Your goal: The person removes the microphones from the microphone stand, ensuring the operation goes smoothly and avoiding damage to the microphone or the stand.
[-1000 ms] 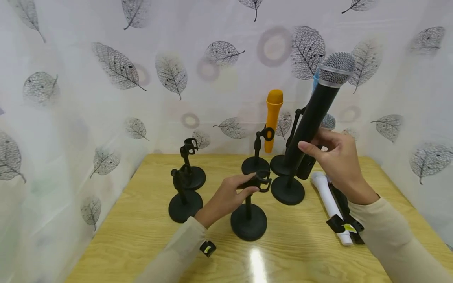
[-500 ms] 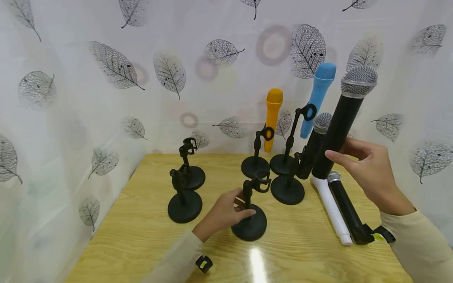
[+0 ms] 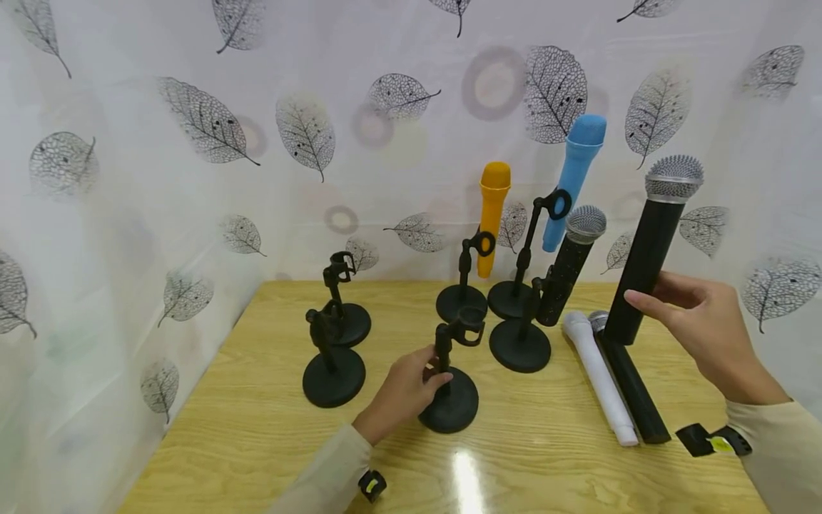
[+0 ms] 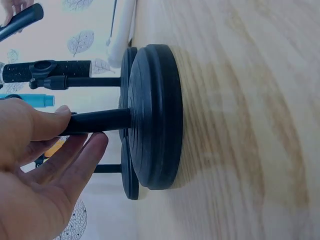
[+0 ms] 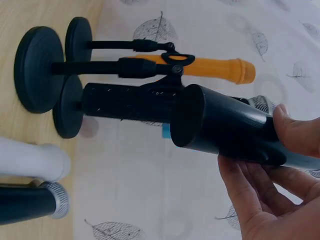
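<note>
My left hand (image 3: 404,391) pinches the upright pole of a black microphone stand (image 3: 449,408) near the front of the table, thumb on one side and fingers on the other. The stand's clip on top holds no microphone. In the left wrist view the pole (image 4: 107,121) shows between thumb and fingertips, the round base on the wood. My right hand (image 3: 714,334) grips a black microphone (image 3: 650,246) with a silver mesh head by its lower handle, raised and leaning right. Its flat bottom end faces the camera in the right wrist view, where the microphone (image 5: 230,122) overlaps the stands behind.
Two stands with bare clips (image 3: 334,377) stand at left. Behind, three stands hold an orange microphone (image 3: 493,214), a blue microphone (image 3: 574,175) and a speckled black microphone (image 3: 566,271). A white microphone (image 3: 600,378) and another black microphone (image 3: 636,392) lie at right.
My right hand has carried the black microphone right and down, away from the stands. My left hand has slid from the stand's clip down to its pole.
</note>
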Demonstrator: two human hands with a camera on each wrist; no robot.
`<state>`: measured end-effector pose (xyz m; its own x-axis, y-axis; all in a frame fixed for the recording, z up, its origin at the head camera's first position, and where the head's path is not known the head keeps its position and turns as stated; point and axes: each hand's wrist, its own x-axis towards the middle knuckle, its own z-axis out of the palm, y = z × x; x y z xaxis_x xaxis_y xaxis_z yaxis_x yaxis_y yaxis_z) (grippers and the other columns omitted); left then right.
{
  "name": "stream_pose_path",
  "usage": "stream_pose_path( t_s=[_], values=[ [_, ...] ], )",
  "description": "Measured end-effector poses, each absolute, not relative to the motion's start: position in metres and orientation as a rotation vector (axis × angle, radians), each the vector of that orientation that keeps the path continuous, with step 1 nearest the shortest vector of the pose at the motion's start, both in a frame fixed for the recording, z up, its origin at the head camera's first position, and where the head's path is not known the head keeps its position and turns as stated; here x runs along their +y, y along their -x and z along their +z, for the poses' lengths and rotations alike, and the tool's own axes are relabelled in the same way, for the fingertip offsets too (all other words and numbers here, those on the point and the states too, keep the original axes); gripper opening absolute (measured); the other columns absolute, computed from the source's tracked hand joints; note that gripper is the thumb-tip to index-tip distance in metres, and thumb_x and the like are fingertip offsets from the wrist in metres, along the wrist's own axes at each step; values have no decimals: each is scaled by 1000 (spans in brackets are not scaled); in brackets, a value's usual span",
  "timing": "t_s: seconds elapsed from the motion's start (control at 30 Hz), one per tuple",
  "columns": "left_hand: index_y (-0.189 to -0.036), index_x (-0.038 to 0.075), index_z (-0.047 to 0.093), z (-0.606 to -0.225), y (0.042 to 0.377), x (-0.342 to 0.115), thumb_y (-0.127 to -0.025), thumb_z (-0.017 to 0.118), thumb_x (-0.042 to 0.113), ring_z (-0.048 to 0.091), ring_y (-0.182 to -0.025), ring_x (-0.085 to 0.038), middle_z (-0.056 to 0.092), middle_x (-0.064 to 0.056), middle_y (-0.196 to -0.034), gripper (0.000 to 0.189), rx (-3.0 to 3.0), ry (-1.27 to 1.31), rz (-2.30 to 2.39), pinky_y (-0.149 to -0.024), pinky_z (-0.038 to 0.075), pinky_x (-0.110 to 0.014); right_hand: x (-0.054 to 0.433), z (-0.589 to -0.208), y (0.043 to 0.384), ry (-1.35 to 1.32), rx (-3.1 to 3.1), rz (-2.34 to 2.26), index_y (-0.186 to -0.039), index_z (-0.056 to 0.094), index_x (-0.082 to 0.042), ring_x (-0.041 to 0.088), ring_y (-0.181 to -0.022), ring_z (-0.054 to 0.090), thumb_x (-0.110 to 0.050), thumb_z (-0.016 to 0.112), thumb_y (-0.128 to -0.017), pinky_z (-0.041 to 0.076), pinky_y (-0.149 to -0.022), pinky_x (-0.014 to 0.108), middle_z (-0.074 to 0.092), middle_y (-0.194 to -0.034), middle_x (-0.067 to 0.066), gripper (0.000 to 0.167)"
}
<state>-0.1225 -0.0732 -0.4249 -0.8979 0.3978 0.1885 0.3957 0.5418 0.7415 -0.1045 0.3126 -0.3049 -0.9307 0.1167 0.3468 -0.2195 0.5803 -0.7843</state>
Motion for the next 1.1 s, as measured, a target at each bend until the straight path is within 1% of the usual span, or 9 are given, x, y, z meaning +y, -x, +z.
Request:
stream_pose_path(
  t_s=[0.13, 0.43, 0.67, 0.73, 0.8, 0.9, 0.97, 1.03, 1.1],
  values=[
    [-117, 10, 66, -426, 130, -76, -98, 70, 15, 69, -88, -13, 70, -5, -106, 20, 2805, -699, 1300, -78, 58, -30, 324, -313, 104, -59, -2495, 1307, -137, 60, 4, -11, -97, 55, -23, 74, -95, 45, -72, 7, 66, -94, -30, 51],
    [-117, 4, 66, -425, 145, -85, -98, 70, 14, 71, -87, -21, 71, -9, -106, 22, 2893, -638, 1306, -77, 60, -38, 343, -336, 107, 5, -2578, 1337, -146, 38, 16, -18, -81, 59, -26, 69, -99, 46, -66, 6, 55, -94, -39, 71],
    [-112, 5, 68, -428, 159, -90, -98, 70, 14, 73, -90, -22, 71, -8, -105, 17, 2940, -530, 1335, -77, 60, -38, 357, -353, 108, 62, -2709, 1245, -147, 40, 14, -18, -80, 53, -34, 68, -99, 45, -64, 15, 53, -93, -37, 73],
    [-111, 6, 68, -429, 163, -91, -98, 70, 15, 72, -87, -20, 71, -8, -106, 16, 2967, -505, 1329, -74, 60, -37, 362, -357, 108, 76, -2746, 1209, -147, 41, 13, -18, -80, 51, -36, 68, -99, 46, -64, 19, 59, -97, -26, 73],
    [-110, 7, 68, -430, 167, -91, -98, 70, 15, 70, -83, -19, 71, -8, -106, 14, 3004, -482, 1315, -71, 58, -36, 366, -361, 109, 84, -2782, 1193, -146, 42, 13, -19, -81, 48, -37, 67, -100, 48, -65, 23, 69, -106, -3, 73],
    [-111, 7, 68, -430, 173, -92, -99, 69, 15, 68, -81, -20, 71, -10, -107, 14, 3036, -456, 1309, -69, 57, -37, 370, -367, 111, 96, -2835, 1205, -146, 40, 16, -17, -80, 52, -39, 64, -101, 53, -67, 28, 59, -129, 33, 75],
    [-112, 6, 68, -430, 176, -93, -99, 69, 14, 69, -83, -21, 71, -11, -109, 16, 3040, -434, 1318, -71, 58, -38, 374, -371, 113, 110, -2875, 1226, -146, 37, 18, -8, -81, 60, -41, 62, -102, 57, -70, 36, 47, -139, 41, 78],
    [-114, 6, 68, -430, 180, -93, -99, 68, 13, 70, -85, -23, 71, -12, -110, 17, 3036, -411, 1331, -73, 58, -39, 377, -374, 113, 125, -2913, 1232, -146, 35, 19, 11, -85, 71, -43, 61, -102, 59, -74, 44, 45, -140, 42, 81],
    [-115, 6, 68, -431, 183, -94, -99, 68, 14, 71, -85, -23, 71, -12, -111, 18, 3037, -384, 1335, -74, 58, -40, 381, -377, 114, 139, -2955, 1224, -146, 32, 21, 30, -94, 73, -46, 59, -102, 57, -80, 51, 43, -140, 43, 85]
  ],
)
